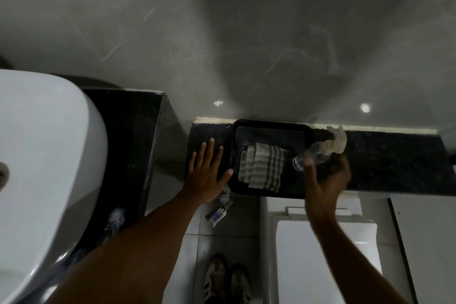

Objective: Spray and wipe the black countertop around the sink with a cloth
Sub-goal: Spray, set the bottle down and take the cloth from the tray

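A white sink [42, 155] sits at the left on the black countertop [128, 136]. To its right, a lower black ledge [394, 163] carries a black tray [271, 128] holding a folded checked cloth [264, 168]. My left hand [207, 175] lies flat and open on the ledge, thumb touching the tray's left edge. My right hand [325, 180] hovers over the tray's right side, fingers around a clear spray bottle [318, 153] with a white trigger head; the bottle is tilted and blurred.
A grey wall rises behind the ledge. Below the ledge stand a white toilet tank and lid [325, 254]. A small bottle [218, 212] lies on the white tiled floor, and a pair of shoes [227, 281] shows near the bottom edge.
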